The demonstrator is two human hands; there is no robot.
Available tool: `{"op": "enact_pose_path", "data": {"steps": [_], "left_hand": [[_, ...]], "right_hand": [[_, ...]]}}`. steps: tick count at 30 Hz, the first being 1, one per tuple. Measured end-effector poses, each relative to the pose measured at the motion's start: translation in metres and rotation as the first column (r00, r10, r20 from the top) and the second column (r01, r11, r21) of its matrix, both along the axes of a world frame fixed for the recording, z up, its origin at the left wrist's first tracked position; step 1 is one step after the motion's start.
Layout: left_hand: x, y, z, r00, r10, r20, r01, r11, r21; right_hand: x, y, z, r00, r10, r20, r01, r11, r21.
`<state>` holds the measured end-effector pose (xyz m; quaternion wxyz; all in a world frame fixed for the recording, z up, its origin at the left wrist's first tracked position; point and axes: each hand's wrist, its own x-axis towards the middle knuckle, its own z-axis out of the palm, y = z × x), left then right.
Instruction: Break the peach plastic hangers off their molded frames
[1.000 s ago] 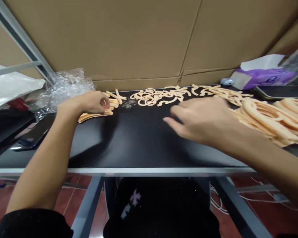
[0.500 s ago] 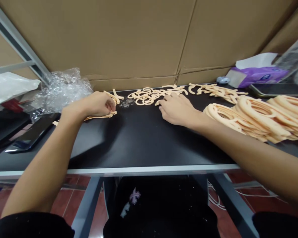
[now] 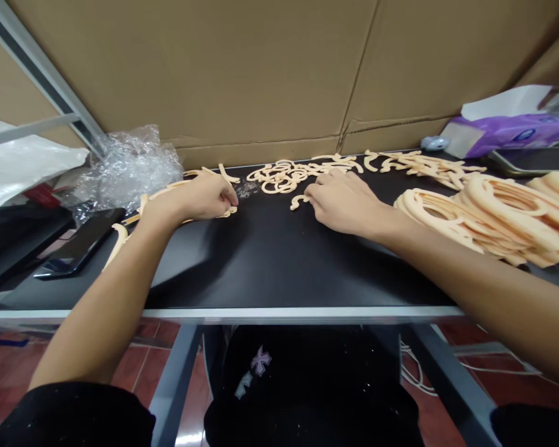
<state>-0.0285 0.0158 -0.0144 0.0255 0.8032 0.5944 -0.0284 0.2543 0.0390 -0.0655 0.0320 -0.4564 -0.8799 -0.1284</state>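
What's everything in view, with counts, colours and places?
Ring pieces: many, beige, stacked right
Curved pieces: many, beige, back middle
Strips: many, beige, back right
Side pieces: several, beige, left
Table: one, black, centre
Cardboard: one backdrop, brown, behind
Plastic: one heap, clear, back left
Phone: one, black, left
Dark item: one, black, far left
Sheet: one, white, far left
Tissue pack: one, purple, back right
Small item: one, bluish, back right
Post: one, silver, upper left
Legs: two, grey, below
Cables: several, white, floor right
Floor: one, red, bottom
Sleeves: two, black, lower corners
Left hand: one, bare, centre left
Right hand: one, bare, centre right
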Motion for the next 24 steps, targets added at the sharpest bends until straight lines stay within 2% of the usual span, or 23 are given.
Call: {"op": "enact_pose_path", "data": {"steps": [4, 7, 12, 14, 18, 24], "left_hand": [[0.008, -0.001, -0.002, 0.999, -0.037, 0.023, 0.038, 0.999, -0.009], [0.019, -0.002, -0.010, 0.987, -0.115, 0.110, 0.112, 0.993, 0.027], [0.047, -0.010, -0.031, 0.910, -0.244, 0.337, 0.211, 0.969, 0.131], [0.055, -0.014, -0.034, 0.877, -0.277, 0.392, 0.242, 0.960, 0.138], [0.060, -0.019, -0.028, 0.869, -0.298, 0.394, 0.269, 0.955, 0.128], [0.039, -0.014, -0.007, 0.958, -0.187, 0.217, 0.186, 0.982, 0.028]], "right_hand": [[-0.002, 0.000, -0.001, 1.000, 0.021, -0.018, -0.021, 1.000, -0.002], [-0.002, -0.001, 0.001, 0.999, 0.025, -0.019, -0.026, 1.000, -0.015], [-0.001, 0.000, 0.002, 0.999, 0.017, -0.047, -0.018, 0.999, -0.037], [0.000, 0.000, 0.001, 0.998, 0.021, -0.063, -0.023, 0.999, -0.029], [0.000, -0.001, 0.001, 0.997, 0.016, -0.073, -0.019, 0.999, -0.045], [-0.002, -0.005, 0.006, 0.997, -0.012, -0.075, 0.007, 0.997, -0.075]]}}
